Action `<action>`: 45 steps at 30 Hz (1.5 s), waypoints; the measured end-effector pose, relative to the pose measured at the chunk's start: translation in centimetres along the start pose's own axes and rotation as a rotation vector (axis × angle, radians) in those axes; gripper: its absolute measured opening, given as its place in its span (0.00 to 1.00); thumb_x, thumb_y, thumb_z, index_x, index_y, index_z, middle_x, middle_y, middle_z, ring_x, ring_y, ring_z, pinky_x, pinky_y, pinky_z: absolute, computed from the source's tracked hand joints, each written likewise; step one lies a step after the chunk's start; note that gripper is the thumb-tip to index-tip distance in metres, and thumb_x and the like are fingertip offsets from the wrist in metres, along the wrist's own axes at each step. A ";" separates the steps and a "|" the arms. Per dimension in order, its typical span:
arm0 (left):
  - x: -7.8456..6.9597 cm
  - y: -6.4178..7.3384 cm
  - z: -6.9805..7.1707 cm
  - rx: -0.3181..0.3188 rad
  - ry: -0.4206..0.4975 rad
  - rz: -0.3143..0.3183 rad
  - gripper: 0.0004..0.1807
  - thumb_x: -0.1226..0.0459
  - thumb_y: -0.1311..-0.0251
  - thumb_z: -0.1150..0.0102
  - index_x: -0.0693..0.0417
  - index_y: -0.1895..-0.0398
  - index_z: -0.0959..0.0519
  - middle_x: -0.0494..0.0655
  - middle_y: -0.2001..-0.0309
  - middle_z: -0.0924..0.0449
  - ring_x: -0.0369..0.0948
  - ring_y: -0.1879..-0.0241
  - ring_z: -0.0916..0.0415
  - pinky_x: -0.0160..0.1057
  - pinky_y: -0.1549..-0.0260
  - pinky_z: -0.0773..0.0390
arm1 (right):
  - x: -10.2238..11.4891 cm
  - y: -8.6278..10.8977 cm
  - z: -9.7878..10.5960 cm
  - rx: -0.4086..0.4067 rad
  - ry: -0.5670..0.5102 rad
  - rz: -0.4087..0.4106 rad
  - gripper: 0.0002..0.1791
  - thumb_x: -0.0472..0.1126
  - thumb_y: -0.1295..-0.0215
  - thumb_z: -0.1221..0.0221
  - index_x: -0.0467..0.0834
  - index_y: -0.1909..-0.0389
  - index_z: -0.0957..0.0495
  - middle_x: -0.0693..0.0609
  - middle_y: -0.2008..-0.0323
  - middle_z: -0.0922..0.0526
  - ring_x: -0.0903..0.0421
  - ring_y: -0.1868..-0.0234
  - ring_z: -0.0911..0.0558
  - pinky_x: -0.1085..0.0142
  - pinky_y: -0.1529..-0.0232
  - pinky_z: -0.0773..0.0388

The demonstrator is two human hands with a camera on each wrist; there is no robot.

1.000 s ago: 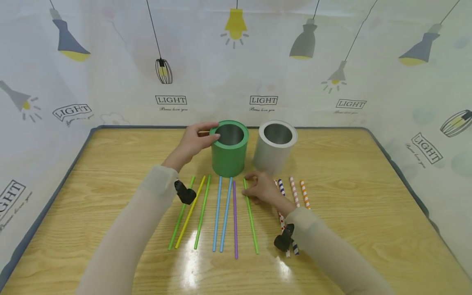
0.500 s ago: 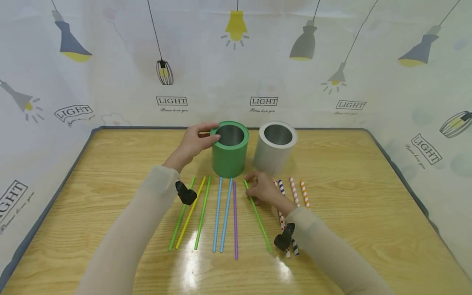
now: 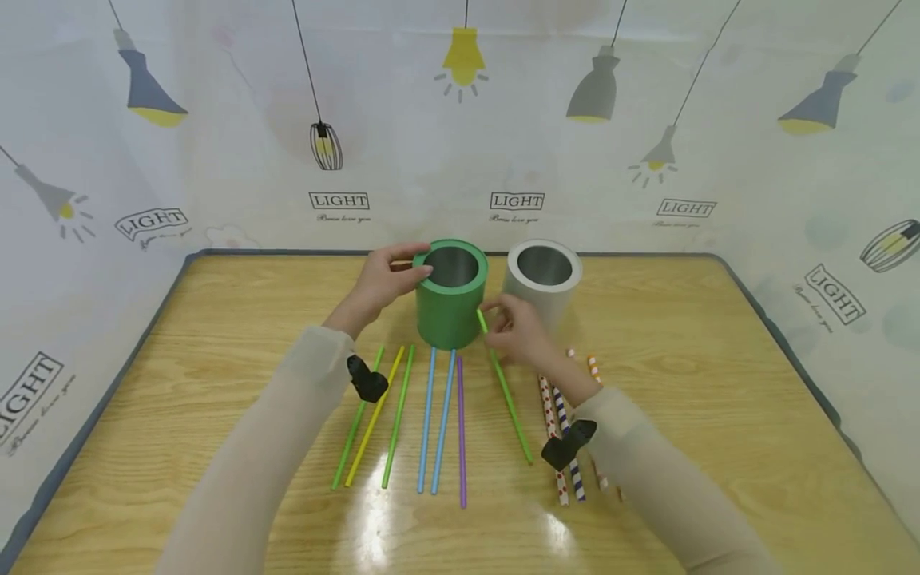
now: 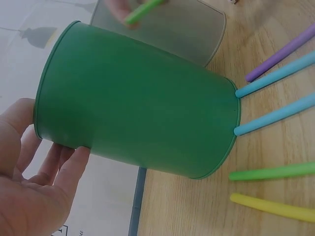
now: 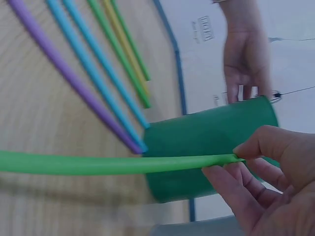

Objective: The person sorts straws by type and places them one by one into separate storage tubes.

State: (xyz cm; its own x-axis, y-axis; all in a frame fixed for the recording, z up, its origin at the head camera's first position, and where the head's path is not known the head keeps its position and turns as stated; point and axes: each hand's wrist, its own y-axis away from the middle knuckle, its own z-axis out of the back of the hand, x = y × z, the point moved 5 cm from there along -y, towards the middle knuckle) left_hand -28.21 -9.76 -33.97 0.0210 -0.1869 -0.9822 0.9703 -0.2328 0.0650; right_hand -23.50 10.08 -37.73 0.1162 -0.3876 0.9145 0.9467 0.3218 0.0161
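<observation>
My left hand (image 3: 384, 279) holds the left side of a green canister (image 3: 451, 315) by its rim; in the left wrist view its fingers lie along the canister's outer wall. Between the thumb and fingers of my right hand (image 3: 519, 329) a light green straw (image 3: 509, 395) is pinched near its upper end. That straw is tilted, its lower end toward me, in front of the canisters. The right wrist view shows the pinched tip of the straw (image 5: 123, 164) before the green canister's wall. Behind the right hand stands a white canister (image 3: 544, 297), partly hidden.
Left of the held straw lie a purple straw (image 3: 461, 431), two blue straws (image 3: 427, 419), two green straws (image 3: 398, 415) and a yellow one (image 3: 366, 435). Patterned straws (image 3: 553, 439) lie under the right forearm, partly covered. A printed curtain (image 3: 611, 160) surrounds the wooden table (image 3: 244, 319).
My right hand has drawn the green straw's lower end rightward, then raised the straw up and away from the table toward the canisters. The left hand stays at the green canister's rim.
</observation>
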 end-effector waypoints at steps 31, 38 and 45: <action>1.8 -1.1 0.4 -0.022 0.002 0.008 0.23 0.64 0.41 0.41 0.52 0.41 0.28 0.53 0.43 0.32 0.49 0.43 0.34 0.49 0.50 0.28 | 11.0 -6.6 6.5 -0.160 -0.004 0.213 0.22 0.28 0.43 0.47 0.40 0.46 0.33 0.46 0.70 0.28 0.50 0.71 0.23 0.59 0.75 0.19; 1.9 -1.2 0.3 -0.024 0.006 0.008 0.23 0.64 0.41 0.41 0.52 0.41 0.28 0.53 0.43 0.32 0.48 0.43 0.34 0.50 0.50 0.28 | 13.4 -8.0 7.5 -0.210 -0.020 0.238 0.21 0.28 0.43 0.47 0.42 0.47 0.32 0.49 0.72 0.27 0.52 0.71 0.22 0.61 0.75 0.19; 1.7 -1.1 0.4 -0.034 0.011 0.001 0.23 0.65 0.41 0.41 0.53 0.41 0.28 0.53 0.44 0.31 0.49 0.44 0.33 0.48 0.52 0.26 | 16.0 -9.1 8.0 -0.249 -0.040 0.287 0.22 0.28 0.42 0.47 0.43 0.46 0.33 0.49 0.72 0.28 0.52 0.70 0.22 0.61 0.75 0.19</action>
State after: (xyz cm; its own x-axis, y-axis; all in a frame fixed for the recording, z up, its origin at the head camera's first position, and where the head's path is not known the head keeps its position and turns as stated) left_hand -29.36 -10.16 -35.67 0.0241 -0.1760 -0.9841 0.9780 -0.1998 0.0597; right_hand -32.64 7.90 -20.04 0.3798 -0.2763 0.8828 0.9220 0.1904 -0.3371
